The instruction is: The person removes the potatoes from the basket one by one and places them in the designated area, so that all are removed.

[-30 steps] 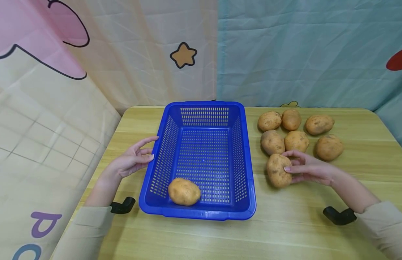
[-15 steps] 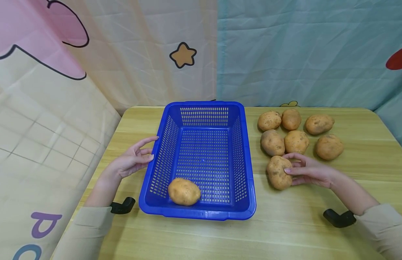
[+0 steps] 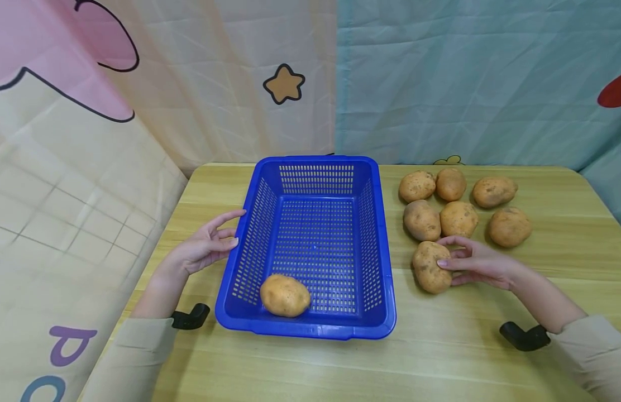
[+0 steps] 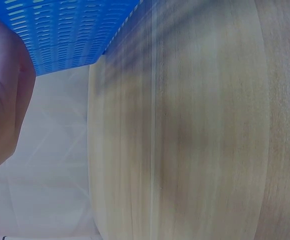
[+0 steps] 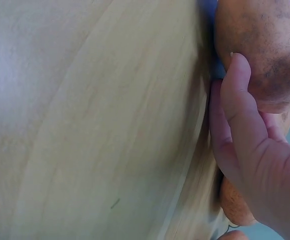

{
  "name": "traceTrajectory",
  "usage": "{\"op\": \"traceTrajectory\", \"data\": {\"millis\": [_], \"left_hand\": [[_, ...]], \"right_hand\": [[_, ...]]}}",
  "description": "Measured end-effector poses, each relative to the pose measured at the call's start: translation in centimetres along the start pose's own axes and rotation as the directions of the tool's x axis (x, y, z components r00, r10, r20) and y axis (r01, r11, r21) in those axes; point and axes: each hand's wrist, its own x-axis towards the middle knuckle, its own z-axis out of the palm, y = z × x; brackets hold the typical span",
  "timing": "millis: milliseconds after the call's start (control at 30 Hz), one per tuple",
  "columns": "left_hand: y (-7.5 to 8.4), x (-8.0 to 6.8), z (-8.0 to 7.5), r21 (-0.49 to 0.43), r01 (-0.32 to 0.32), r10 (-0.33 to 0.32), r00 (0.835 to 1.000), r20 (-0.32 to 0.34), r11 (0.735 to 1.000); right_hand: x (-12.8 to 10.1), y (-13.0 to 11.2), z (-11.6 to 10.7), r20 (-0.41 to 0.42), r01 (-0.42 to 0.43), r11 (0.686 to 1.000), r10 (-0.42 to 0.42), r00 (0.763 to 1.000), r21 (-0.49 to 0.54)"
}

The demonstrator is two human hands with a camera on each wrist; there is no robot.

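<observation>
A blue slotted basket [image 3: 388, 290] stands mid-table with one potato [image 3: 285, 295] in its near left corner. My left hand [image 3: 225, 235] rests against the basket's left wall with fingers relaxed; the left wrist view shows that hand [image 4: 5, 95] beside the basket wall [image 4: 70, 30]. To the right of the basket, my right hand [image 3: 448, 251] holds a potato [image 3: 428, 271] that lies on the table, thumb on its side and index finger over its top. In the right wrist view the thumb [image 5: 242, 110] presses on that potato [image 5: 262, 45].
Several more potatoes [image 3: 458, 218] lie in a loose group at the back right of the wooden table [image 3: 441, 352]. Patterned cloth hangs behind and to the left. Black wrist mounts [image 3: 524, 336] sit near both sleeves.
My right hand has drawn slightly in on the nearest potato, which shifted a touch toward me. The left hand and the basket have not moved.
</observation>
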Motion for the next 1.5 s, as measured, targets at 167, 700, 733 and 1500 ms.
{"op": "traceTrajectory", "data": {"millis": [167,700,733,1500], "left_hand": [[0.1,0.1,0.1,0.012,0.004,-0.004,1.000,-0.008,1.000],[0.2,0.1,0.3,0.007,0.017,-0.017,1.000,-0.026,1.000],[0.2,0.1,0.3,0.008,0.016,-0.015,1.000,-0.026,1.000],[0.2,-0.1,0.2,0.020,0.010,-0.010,1.000,-0.019,1.000]], "right_hand": [[-0.2,-0.2,-0.1,-0.023,0.001,1.000,-0.001,1.000,-0.013],[-1.5,-1.3,-0.9,-0.030,0.043,0.995,-0.046,0.998,-0.090],[-1.7,-1.4,-1.0,-0.032,0.045,0.994,-0.049,0.998,-0.097],[-1.6,-5.8,-1.2,0.004,0.138,0.980,-0.138,0.990,-0.147]]}}
